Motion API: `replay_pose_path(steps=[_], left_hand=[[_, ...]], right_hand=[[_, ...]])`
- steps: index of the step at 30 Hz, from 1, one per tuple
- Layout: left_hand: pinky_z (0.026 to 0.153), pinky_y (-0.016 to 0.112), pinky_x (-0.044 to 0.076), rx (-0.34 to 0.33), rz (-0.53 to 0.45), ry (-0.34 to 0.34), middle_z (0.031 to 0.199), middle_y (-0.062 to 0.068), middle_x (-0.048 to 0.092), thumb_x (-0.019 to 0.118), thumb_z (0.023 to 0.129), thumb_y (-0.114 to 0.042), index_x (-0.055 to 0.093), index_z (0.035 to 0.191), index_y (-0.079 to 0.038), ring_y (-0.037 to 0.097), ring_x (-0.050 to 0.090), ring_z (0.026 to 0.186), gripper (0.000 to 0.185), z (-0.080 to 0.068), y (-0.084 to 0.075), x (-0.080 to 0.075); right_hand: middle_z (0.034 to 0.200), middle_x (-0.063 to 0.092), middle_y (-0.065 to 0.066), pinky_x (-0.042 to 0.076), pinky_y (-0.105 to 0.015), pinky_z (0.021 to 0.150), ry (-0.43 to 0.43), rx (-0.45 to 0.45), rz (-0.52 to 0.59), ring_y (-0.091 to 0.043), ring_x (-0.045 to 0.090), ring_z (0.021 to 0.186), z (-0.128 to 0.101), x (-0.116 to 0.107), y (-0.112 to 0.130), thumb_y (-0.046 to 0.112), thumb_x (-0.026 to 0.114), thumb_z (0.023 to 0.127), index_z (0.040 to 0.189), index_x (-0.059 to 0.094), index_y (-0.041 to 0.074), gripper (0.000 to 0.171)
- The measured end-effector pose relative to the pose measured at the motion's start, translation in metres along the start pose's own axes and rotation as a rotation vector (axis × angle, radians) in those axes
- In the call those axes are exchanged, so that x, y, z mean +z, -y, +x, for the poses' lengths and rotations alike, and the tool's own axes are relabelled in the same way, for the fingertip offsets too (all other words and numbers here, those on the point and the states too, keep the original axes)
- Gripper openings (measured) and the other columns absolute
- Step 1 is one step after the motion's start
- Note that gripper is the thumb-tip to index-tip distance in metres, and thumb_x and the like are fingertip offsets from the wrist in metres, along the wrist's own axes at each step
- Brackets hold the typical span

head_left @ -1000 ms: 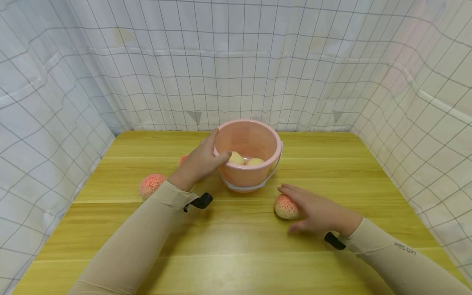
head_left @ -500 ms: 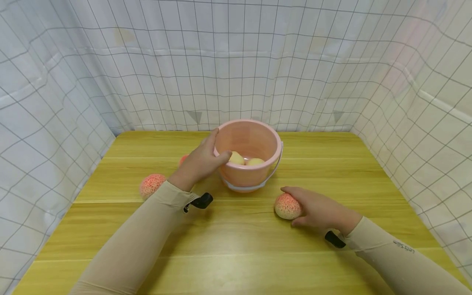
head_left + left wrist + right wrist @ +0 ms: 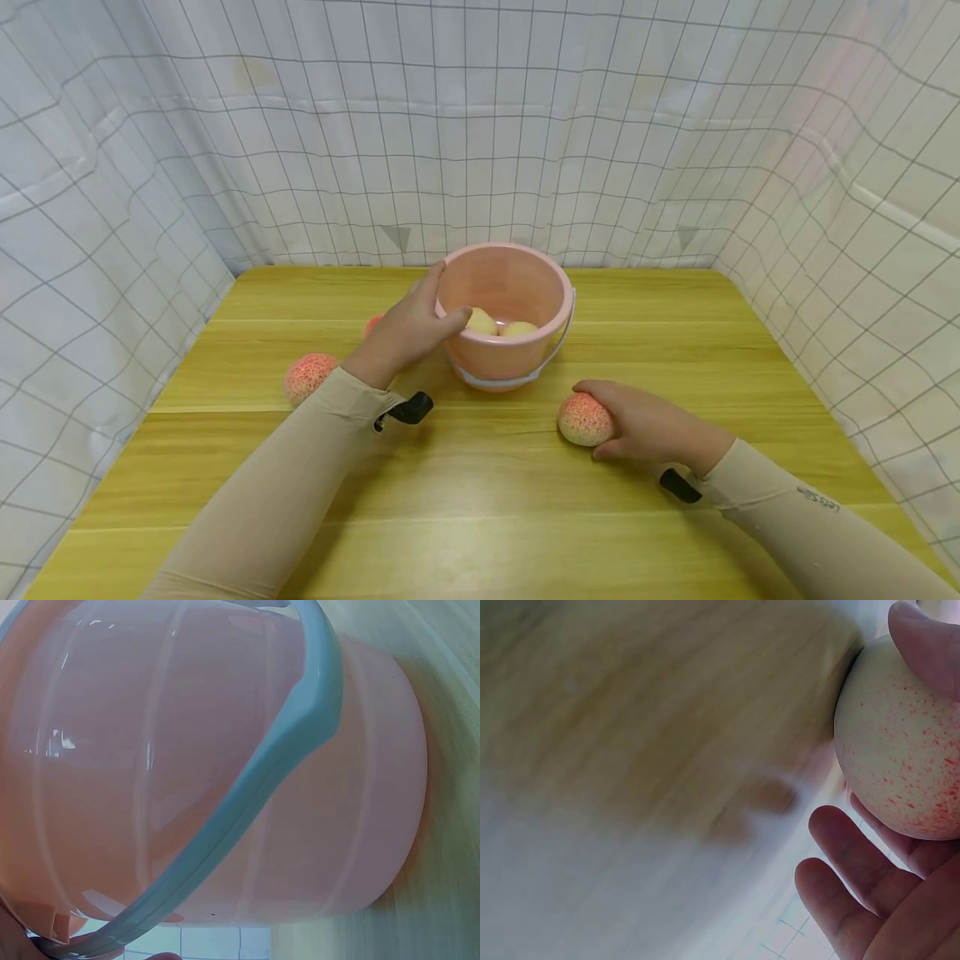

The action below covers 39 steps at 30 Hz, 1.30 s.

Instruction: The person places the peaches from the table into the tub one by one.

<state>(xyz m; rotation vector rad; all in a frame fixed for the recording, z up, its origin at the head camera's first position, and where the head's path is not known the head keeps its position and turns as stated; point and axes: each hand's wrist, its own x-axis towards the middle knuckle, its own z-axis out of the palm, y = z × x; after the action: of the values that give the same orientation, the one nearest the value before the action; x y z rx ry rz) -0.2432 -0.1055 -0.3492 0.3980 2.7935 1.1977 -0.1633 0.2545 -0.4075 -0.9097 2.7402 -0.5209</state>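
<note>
A pink bucket stands upright on the wooden table, its pale blue handle hanging down against the near side. My left hand grips the bucket's left rim, the thumb lying over the edge. Inside the bucket, the pale tops of two rounded fruits show, a left one and a right one. To the right and nearer, my right hand holds a cream peach with red speckles. Its thumb and index finger lie on opposite sides of the peach, while other fingers reach out below.
Another speckled peach lies on the table beside my left forearm. A further reddish one is mostly hidden behind the left hand. White gridded curtains enclose the table at the back and both sides.
The right hand's fingers have closed in from a spread pose over the peach to a hold on it. My left hand and the bucket stay as they were.
</note>
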Motion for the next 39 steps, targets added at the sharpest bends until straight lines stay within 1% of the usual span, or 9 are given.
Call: replay_pose_path(steps=[8, 19, 24, 32, 39], left_hand=[[0.125, 0.058, 0.034, -0.002, 0.003, 0.004, 0.176, 0.011, 0.020, 0.055, 0.096, -0.061, 0.006, 0.172, -0.019, 0.033, 0.033, 0.157, 0.100, 0.000, 0.000, 0.000], [0.125, 0.058, 0.033, 0.005, -0.004, 0.000, 0.176, 0.011, 0.020, 0.056, 0.096, -0.060, 0.006, 0.171, -0.018, 0.032, 0.033, 0.157, 0.099, 0.002, 0.001, -0.001], [0.125, 0.058, 0.034, 0.001, -0.007, -0.001, 0.175, 0.011, 0.021, 0.056, 0.096, -0.060, 0.007, 0.171, -0.019, 0.033, 0.034, 0.156, 0.099, 0.001, 0.000, -0.001], [0.126, 0.057, 0.032, 0.002, -0.008, 0.001, 0.176, 0.011, 0.020, 0.056, 0.096, -0.059, 0.007, 0.171, -0.017, 0.032, 0.032, 0.157, 0.099, 0.001, 0.000, -0.001], [0.126, 0.058, 0.032, -0.008, 0.000, 0.009, 0.176, 0.011, 0.019, 0.055, 0.096, -0.061, 0.005, 0.172, -0.020, 0.032, 0.031, 0.158, 0.099, 0.001, 0.000, -0.001]], right_hand=[[0.145, 0.061, -0.014, 0.048, -0.054, 0.113, -0.006, 0.003, -0.003, -0.031, 0.061, 0.133, 0.001, 0.003, 0.000, 0.023, 0.092, 0.081, 0.152, 0.046, 0.004, 0.086], [0.137, 0.064, -0.008, 0.052, -0.052, 0.108, -0.044, -0.002, 0.009, -0.024, 0.064, 0.124, 0.004, 0.002, -0.004, 0.026, 0.090, 0.082, 0.149, 0.048, 0.007, 0.082], [0.135, 0.065, -0.008, 0.053, -0.051, 0.106, -0.067, 0.005, 0.032, -0.023, 0.065, 0.121, 0.005, -0.002, -0.002, 0.024, 0.090, 0.081, 0.149, 0.048, 0.005, 0.082], [0.136, 0.065, -0.011, 0.054, -0.052, 0.105, -0.110, 0.010, 0.038, -0.026, 0.065, 0.122, 0.004, -0.007, 0.000, 0.026, 0.091, 0.081, 0.149, 0.048, 0.004, 0.084], [0.130, 0.067, -0.007, 0.057, -0.050, 0.098, -0.167, -0.006, 0.039, -0.022, 0.067, 0.115, 0.005, -0.011, -0.002, 0.026, 0.090, 0.080, 0.146, 0.050, 0.005, 0.080]])
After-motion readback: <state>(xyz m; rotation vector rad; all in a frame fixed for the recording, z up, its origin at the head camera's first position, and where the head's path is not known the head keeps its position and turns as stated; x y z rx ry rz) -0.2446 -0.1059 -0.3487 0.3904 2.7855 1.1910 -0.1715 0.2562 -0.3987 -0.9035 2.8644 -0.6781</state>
